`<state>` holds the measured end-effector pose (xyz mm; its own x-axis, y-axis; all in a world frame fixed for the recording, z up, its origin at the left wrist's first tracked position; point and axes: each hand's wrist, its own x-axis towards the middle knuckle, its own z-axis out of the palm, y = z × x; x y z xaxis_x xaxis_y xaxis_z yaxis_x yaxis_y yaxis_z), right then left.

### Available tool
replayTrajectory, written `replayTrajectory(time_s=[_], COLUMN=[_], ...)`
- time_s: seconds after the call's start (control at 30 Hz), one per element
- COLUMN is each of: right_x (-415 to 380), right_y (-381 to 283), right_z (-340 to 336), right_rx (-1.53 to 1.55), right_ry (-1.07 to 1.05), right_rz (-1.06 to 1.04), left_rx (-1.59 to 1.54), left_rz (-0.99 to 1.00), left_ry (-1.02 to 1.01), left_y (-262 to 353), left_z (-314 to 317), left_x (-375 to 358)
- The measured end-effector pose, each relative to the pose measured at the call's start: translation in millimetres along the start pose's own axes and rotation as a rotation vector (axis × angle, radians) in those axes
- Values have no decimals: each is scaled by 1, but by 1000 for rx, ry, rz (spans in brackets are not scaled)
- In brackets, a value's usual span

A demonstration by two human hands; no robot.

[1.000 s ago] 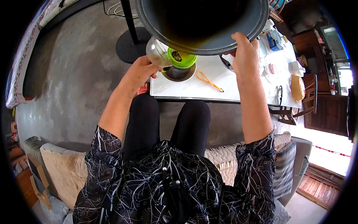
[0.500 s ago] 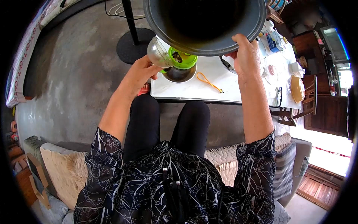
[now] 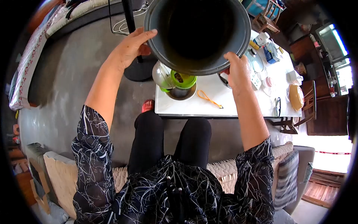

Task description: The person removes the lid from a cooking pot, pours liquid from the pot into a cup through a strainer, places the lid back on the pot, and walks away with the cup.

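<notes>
A large dark grey pot (image 3: 240, 28) with a near-black inside is raised above the white table. My left hand (image 3: 128, 48) grips its left rim, with the thumb on the edge and the fingers partly hidden behind. On the lower right rim, my right hand (image 3: 238, 71) holds on, its thumb over the edge. Beneath the pot, a clear rounded container (image 3: 161, 76) joins a bright green ring-shaped part (image 3: 188, 81) with something dark in its opening. Both rest over a metal bowl (image 3: 182, 94), and the pot hides part of them.
The white table (image 3: 238, 104) carries a yellow-orange cord (image 3: 209, 99), a blue box (image 3: 271, 52), glasses (image 3: 278, 107), a yellow basin (image 3: 296, 98) and several white containers. A black stand (image 3: 128, 16) rises from the floor at left. Wooden chairs (image 3: 266, 18) stand beyond the table.
My left hand has left the clear container and moved up to the pot's left rim. The pot has shifted slightly left and lower in view, still in my right hand.
</notes>
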<state>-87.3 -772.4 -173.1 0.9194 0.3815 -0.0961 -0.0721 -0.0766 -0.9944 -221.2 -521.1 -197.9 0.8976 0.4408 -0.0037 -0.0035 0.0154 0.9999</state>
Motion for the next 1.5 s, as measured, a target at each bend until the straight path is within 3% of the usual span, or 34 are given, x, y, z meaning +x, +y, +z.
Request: replayTrajectory(time_s=[0.17, 0.27, 0.43, 0.6, 0.83, 0.93, 1.03, 1.3, 1.5], right_x=[2, 7, 18, 21, 2, -14, -36, -48, -42], right_y=[-4, -4, 0, -8, 16, 23, 24, 15, 21], right_z=[-2, -7, -8, -21, -33, -34, -24, 2, 16], right_rx=[7, -18, -35, -100, 12, -301, -287, 32, 207], right_ry=[-17, -179, -43, -279, -380, -344, -404, -515, -500], right_rz=[28, -16, -41, -97, -2, -120, -167, 195, 233], left_rx=[-21, -86, -145, -168, -260, -252, -230, -243, -228], left_rz=[-224, -246, -212, -137, -134, -135, -143, -147, -137], left_ry=[-120, -159, -103, -24, 64, 98, 122, 150, 140], left_y=[10, 9, 6, 14, 23, 27, 29, 22, 18], left_z=[4, 6, 13, 24, 29, 33, 36, 37, 36], left_x=[7, 8, 4, -8, -18, -22, -24, -19, -18])
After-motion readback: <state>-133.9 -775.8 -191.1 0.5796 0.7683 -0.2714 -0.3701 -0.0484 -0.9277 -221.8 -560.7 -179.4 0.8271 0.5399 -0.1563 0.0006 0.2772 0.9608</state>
